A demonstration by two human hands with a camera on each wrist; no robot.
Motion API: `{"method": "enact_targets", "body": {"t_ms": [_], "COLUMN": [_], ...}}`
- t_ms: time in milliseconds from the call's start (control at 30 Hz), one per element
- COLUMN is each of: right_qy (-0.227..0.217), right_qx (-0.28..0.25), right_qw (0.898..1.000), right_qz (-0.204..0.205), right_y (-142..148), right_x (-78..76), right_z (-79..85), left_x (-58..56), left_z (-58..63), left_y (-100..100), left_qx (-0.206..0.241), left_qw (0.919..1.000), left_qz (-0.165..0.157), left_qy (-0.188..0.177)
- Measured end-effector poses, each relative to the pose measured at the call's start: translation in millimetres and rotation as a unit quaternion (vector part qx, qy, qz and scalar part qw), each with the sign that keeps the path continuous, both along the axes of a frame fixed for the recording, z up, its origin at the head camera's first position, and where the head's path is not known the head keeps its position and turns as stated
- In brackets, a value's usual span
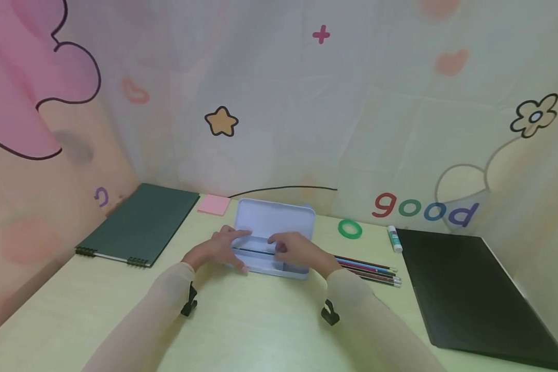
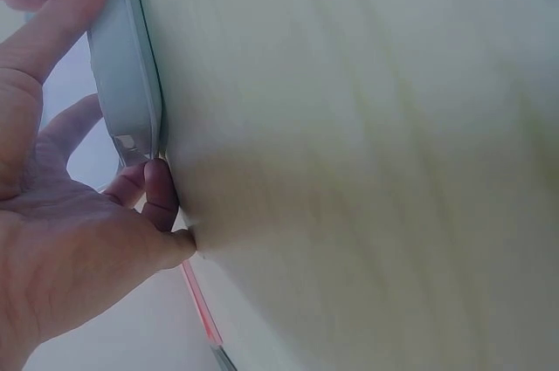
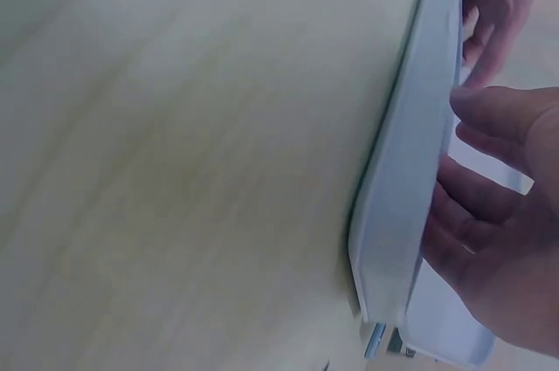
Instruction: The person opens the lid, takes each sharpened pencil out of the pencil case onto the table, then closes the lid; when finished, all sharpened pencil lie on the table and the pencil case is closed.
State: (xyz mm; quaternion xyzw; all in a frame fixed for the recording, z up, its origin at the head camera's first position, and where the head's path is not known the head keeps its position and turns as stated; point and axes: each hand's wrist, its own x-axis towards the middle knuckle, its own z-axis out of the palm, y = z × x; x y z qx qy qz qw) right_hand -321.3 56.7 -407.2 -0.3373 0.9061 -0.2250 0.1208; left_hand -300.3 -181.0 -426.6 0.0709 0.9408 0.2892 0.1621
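A pale blue-white pencil case stands open on the table, its lid raised at the back. Inside it, a dark pencil lies lengthwise. My left hand holds the left end of the case, thumb against the front wall and index finger over the inside; the left wrist view shows fingertips curled at the corner. My right hand reaches over the front wall, its bent fingers inside the case at the pencil's right end. I cannot tell whether those fingers pinch the pencil.
Several pencils lie right of the case, partly behind the right wrist. Beyond them are a green tape roll, a glue stick and a large black board. Pink sticky notes and a dark green spiral notebook lie left.
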Motion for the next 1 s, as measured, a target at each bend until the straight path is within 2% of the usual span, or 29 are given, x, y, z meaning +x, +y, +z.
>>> {"method": "enact_targets", "body": {"t_ms": [300,433,733,1000], "right_qy": [0.020,-0.003,-0.044,-0.041], "right_qx": [0.057,0.066,0.048,0.036], "right_qw": [0.998,0.998,0.997,0.998], "right_qz": [0.021,0.018,0.029,0.025], "right_y": [-16,-16,-15,-11], "right_x": [1.0,-0.9,-3.6,-3.5], "right_z": [-8.1,-9.0,-2.9,1.5], "left_x": [1.8,2.0,2.0,3.3], "left_z": [3.8,3.4,2.9,3.4], "left_y": [-1,0,0,2], "left_qx": [0.001,0.002,0.004,-0.006], "left_qw": [1.0000,1.0000,1.0000,1.0000], "left_qz": [0.002,0.001,0.000,0.001], "left_qy": [0.001,-0.002,-0.002,-0.002]}}
